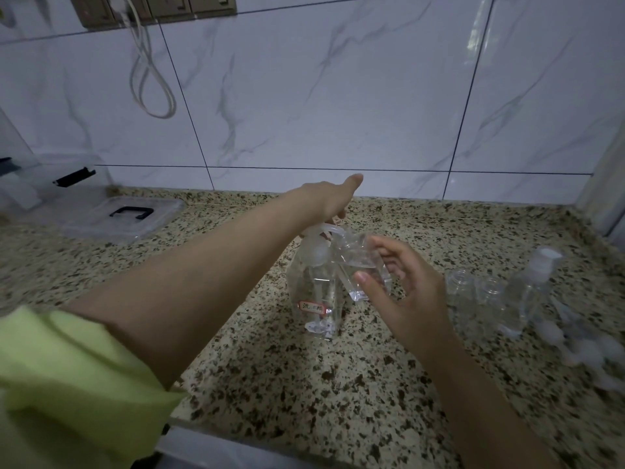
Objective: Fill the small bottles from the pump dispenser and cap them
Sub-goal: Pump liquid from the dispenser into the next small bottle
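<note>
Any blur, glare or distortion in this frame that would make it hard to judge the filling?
Head view: dim, bluish light; wide-angle bending of the tile lines; motion blur smears the caps at far right and softens the small bottle in the right hand; a glare streak on the wall tile; the pump dispenser stays readable.

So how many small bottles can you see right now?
4. One small bottle held tilted at the pump dispenser spout by the right hand; two uncapped and one capped on the counter's right. Blur may hide more.
</note>
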The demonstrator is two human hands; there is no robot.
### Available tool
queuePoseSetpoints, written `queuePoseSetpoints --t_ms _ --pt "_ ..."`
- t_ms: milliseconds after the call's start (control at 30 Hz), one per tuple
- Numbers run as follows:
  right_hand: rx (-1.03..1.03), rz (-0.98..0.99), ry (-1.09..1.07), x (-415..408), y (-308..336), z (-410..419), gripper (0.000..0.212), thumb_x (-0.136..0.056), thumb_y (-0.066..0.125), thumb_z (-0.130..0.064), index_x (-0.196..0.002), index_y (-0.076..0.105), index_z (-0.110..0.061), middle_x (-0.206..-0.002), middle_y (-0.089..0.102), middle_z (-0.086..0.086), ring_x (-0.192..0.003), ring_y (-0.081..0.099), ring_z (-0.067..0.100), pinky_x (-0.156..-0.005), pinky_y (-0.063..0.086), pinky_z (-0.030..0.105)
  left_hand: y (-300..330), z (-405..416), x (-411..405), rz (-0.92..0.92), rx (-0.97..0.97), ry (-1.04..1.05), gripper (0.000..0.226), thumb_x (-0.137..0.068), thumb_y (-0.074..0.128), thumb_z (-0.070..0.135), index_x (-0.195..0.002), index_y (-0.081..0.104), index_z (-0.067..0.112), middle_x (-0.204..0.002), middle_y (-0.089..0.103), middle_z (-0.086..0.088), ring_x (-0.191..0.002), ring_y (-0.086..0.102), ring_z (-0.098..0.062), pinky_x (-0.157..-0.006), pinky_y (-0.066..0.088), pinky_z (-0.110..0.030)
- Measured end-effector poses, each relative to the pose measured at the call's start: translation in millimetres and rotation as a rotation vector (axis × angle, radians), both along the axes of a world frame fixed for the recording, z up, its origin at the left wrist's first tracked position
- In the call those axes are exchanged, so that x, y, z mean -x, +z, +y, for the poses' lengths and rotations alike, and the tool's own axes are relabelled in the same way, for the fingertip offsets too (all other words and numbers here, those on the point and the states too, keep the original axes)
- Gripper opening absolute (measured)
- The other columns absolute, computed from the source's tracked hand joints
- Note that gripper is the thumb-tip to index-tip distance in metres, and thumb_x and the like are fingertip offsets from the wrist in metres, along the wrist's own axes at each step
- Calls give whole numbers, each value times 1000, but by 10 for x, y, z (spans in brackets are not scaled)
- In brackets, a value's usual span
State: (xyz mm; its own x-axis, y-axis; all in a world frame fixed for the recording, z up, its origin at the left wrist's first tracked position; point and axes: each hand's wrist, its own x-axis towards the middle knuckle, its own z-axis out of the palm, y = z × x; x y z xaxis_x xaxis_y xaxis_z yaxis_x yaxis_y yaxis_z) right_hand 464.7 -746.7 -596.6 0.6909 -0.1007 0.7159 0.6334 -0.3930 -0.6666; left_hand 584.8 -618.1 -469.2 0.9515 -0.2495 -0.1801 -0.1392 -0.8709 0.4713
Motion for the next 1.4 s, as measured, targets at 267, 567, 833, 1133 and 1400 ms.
queuePoseSetpoints --t_ms 267,567,833,1133,1400 --pt "9 3 -1 -8 -1 3 45 -88 71 -36 -130 58 -25 -117 67 -14 -109 66 14 -89 59 46 1 -17 -15 11 -3 -14 83 -97 9 70 -116 70 16 -116 67 -8 -112 56 -30 -84 36 -37" --pt "26 0 -5 -7 -5 -10 45 -88 71 -36 -129 58 -25 -119 68 -10 -110 67 15 -90 58 47 -2 -5 -32 44 -18 -18 84 -97 8 70 -116 71 17 -120 64 -8 -115 54 -30 -83 36 -37" --pt "37 -26 0 -5 -13 -18 47 -88 72 -33 -130 59 -19 -119 68 -8 -111 67 14 -91 59 44 -16 4 -72 111 -24 -15 90 -94 6 74 -115 70 16 -122 64 -11 -117 52 -32 -84 34 -39" --pt "32 -29 -1 -14 -10 -14 47 -88 72 -33 -130 58 -21 -120 67 -11 -112 66 11 -93 58 41 -20 20 -38 65 -18 12 88 -95 7 72 -116 71 16 -126 61 -10 -120 51 -32 -85 34 -37" --pt "31 -15 -3 -13 -9 -23 47 -88 72 -33 -131 57 -20 -121 67 -10 -112 66 12 -92 58 42 -35 1 -36 95 3 0 87 -96 7 71 -114 71 16 -123 61 -11 -119 51 -32 -87 34 -39"
